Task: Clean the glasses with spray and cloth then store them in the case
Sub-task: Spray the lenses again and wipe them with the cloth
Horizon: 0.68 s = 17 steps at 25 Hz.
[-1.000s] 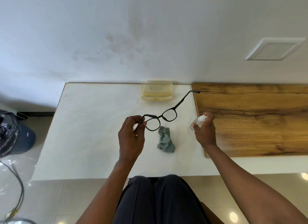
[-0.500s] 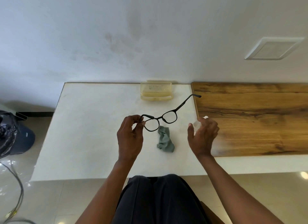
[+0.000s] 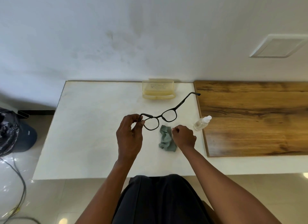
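My left hand (image 3: 129,137) pinches the black-framed glasses (image 3: 183,102) at their left hinge and holds them above the white table (image 3: 83,123), one temple pointing to the far right. My right hand (image 3: 184,137) rests with its fingers closed on the upper edge of the crumpled grey-green cloth (image 3: 165,140), which lies on the table just below the glasses. The small clear spray bottle (image 3: 200,123) with a white cap lies free at the table's right edge. The translucent yellow case (image 3: 158,90) stands open at the back by the wall.
A wooden board (image 3: 250,120) adjoins the table on the right. On the floor at the left are a black plastic bag (image 3: 6,132), a dark cap (image 3: 26,137) and loose cables (image 3: 20,182). My dark-clothed lap is below the table's near edge.
My right hand let go of the spray bottle, left it by the wooden board, and moved left onto the cloth. The left hand kept the glasses nearly still.
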Each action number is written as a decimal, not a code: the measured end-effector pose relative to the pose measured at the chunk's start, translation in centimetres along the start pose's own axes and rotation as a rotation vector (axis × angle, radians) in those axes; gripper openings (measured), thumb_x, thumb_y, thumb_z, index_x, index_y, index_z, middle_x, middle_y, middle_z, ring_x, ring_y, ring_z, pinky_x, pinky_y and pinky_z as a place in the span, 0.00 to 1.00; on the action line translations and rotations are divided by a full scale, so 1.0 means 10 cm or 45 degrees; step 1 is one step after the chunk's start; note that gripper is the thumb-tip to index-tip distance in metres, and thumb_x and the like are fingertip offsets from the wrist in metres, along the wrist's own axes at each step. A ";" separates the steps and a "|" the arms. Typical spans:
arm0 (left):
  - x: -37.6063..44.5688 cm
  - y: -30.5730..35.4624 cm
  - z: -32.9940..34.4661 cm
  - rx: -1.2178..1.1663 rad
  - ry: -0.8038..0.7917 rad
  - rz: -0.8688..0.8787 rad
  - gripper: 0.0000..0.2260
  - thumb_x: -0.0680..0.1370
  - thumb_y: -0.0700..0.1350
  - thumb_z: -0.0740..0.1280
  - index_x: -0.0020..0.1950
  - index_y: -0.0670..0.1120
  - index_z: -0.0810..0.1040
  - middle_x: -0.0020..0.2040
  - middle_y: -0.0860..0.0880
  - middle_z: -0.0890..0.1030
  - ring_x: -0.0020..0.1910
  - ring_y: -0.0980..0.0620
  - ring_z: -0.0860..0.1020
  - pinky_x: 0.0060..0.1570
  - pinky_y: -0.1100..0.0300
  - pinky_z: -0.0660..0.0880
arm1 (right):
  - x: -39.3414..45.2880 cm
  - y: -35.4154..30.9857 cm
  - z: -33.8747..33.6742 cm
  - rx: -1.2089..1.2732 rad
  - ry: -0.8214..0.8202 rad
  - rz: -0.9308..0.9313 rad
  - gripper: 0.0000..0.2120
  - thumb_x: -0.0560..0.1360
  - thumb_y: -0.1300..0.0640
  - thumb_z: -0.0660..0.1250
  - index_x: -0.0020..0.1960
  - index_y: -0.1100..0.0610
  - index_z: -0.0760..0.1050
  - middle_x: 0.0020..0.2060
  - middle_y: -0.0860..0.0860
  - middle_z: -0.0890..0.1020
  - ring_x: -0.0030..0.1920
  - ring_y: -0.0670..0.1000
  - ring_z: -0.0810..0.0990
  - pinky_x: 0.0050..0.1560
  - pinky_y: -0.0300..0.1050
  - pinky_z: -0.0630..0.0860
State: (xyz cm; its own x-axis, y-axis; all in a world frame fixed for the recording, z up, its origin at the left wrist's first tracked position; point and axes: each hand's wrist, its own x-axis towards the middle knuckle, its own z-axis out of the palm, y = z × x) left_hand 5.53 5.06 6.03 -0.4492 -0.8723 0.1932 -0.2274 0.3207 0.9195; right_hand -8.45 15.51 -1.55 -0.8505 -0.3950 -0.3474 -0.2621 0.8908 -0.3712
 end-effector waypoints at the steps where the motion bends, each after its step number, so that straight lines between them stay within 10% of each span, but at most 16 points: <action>1: 0.00 -0.01 0.00 0.003 0.003 -0.004 0.04 0.74 0.31 0.67 0.47 0.37 0.77 0.45 0.44 0.79 0.45 0.68 0.75 0.41 0.79 0.68 | 0.02 -0.02 0.01 -0.017 -0.009 0.012 0.12 0.78 0.53 0.58 0.53 0.56 0.77 0.52 0.53 0.81 0.55 0.57 0.75 0.50 0.47 0.65; 11: 0.01 -0.08 -0.01 0.029 0.002 -0.018 0.04 0.74 0.31 0.67 0.47 0.37 0.77 0.44 0.44 0.80 0.45 0.68 0.75 0.41 0.79 0.68 | 0.00 -0.07 0.11 -0.235 0.036 -0.162 0.12 0.78 0.55 0.57 0.54 0.53 0.78 0.51 0.54 0.78 0.53 0.57 0.75 0.48 0.46 0.65; 17: 0.00 -0.08 0.04 -0.006 0.007 -0.030 0.04 0.74 0.32 0.67 0.47 0.36 0.77 0.44 0.44 0.80 0.45 0.66 0.75 0.42 0.78 0.68 | -0.15 -0.02 -0.03 0.624 -0.160 0.119 0.05 0.75 0.58 0.62 0.43 0.58 0.75 0.39 0.52 0.78 0.44 0.53 0.75 0.41 0.44 0.70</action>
State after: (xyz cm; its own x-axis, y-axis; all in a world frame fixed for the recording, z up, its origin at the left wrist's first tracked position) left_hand 5.32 4.96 5.17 -0.4389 -0.8817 0.1730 -0.2339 0.2980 0.9254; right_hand -7.30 15.96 -0.69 -0.7908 -0.3697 -0.4878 0.0823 0.7255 -0.6833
